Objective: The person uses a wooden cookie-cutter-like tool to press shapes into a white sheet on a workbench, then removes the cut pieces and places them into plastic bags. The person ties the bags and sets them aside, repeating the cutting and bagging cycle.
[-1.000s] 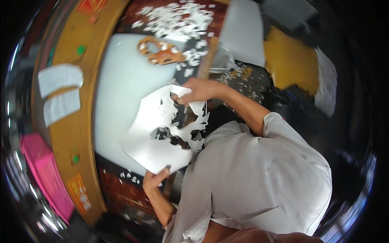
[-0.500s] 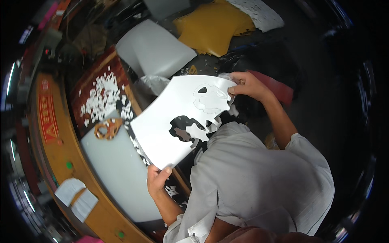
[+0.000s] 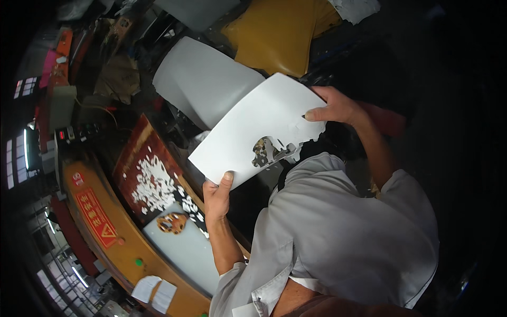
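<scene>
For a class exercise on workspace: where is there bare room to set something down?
The pale board is bare between the brown openwork piece, yellow-brown beam and left forearm; white scraps crowd the reddish board beyond it.

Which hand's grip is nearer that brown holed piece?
Left. In view, the left grip is up and right of the brown piece; the right grip farther that way, across the white sheet.

Die [image 3: 172, 224] on board [image 3: 185, 252], scraps [image 3: 153, 186] beyond it, sheet [image 3: 248, 124] to the right.
</scene>
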`<state>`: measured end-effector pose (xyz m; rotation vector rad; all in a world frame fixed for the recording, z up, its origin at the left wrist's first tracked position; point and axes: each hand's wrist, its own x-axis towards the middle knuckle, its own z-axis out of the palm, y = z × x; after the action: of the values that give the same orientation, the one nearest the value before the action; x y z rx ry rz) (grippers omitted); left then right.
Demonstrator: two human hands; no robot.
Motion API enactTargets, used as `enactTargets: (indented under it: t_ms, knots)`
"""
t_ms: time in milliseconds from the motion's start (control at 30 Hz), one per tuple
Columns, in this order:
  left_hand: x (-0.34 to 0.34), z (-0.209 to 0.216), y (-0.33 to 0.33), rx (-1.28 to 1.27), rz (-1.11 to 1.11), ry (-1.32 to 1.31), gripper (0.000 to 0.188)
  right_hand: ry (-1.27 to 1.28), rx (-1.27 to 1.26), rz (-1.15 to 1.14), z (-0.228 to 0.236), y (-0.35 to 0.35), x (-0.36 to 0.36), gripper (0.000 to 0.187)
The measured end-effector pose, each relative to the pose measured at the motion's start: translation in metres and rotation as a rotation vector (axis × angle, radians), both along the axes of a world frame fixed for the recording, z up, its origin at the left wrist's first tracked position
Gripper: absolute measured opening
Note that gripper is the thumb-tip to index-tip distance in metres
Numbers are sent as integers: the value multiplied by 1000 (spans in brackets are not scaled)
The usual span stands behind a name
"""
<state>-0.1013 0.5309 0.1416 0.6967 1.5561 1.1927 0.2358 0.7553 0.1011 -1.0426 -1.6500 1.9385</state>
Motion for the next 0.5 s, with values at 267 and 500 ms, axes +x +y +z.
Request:
enactTargets:
  t_ms: [267, 500]
  knots:
    - [41, 69, 228, 59, -374, 366, 26, -291, 482, -476, 88, 169, 23, 54]
    - [138, 55, 334, 775, -936, 812, 57, -193, 68, -368, 103, 169, 57, 61]
